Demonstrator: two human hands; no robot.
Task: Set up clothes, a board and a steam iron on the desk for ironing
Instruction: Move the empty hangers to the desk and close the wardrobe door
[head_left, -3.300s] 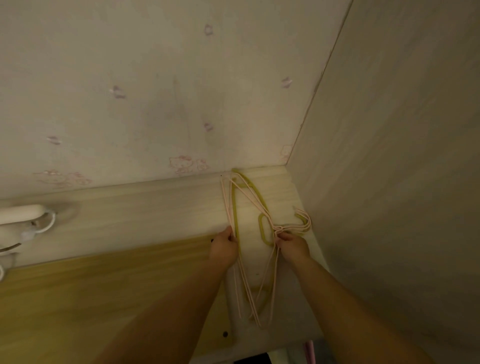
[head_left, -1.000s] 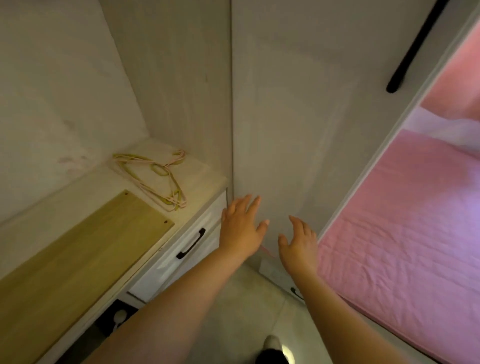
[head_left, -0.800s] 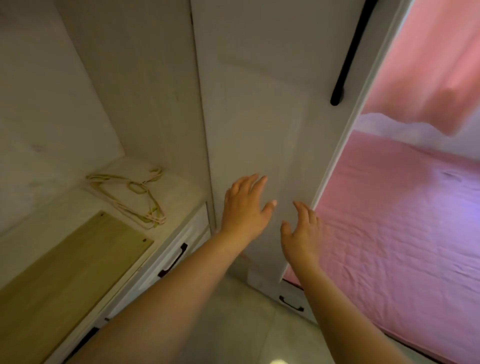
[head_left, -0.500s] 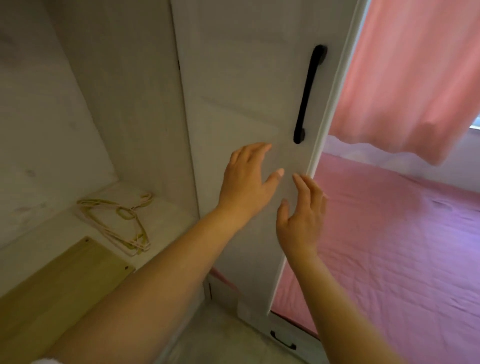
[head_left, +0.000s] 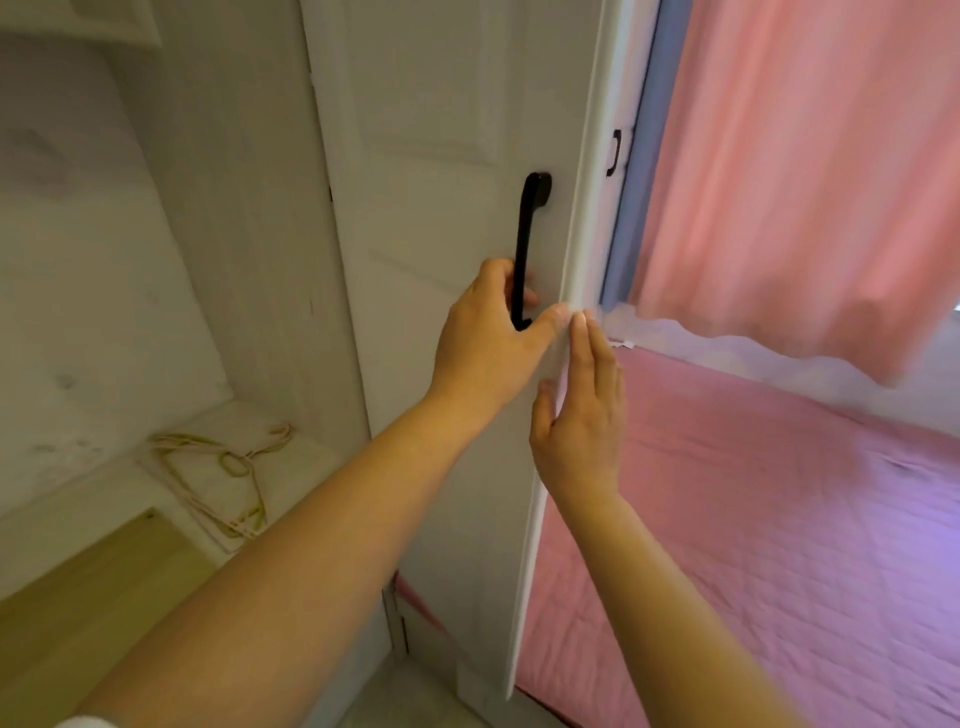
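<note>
A white wardrobe door (head_left: 441, 156) stands ajar in front of me. My left hand (head_left: 488, 338) curls its fingers round the lower end of the door's black bar handle (head_left: 527, 244). My right hand (head_left: 582, 415) lies flat with straight fingers against the door's free edge, just below the left thumb. Inside the wardrobe, a wooden board (head_left: 78, 613) lies on the shelf at the lower left. No clothes and no iron are in view.
A bundle of pink and yellow-green wire hangers (head_left: 223, 478) lies on the white shelf (head_left: 291, 467) beside the board. To the right is a bed with a pink quilted cover (head_left: 779, 545), and a pink curtain (head_left: 805, 182) hangs above it.
Both hands left the hangers and rose along the door. The left hand has now taken hold of the black handle, and the right hand has come to the door's edge.
</note>
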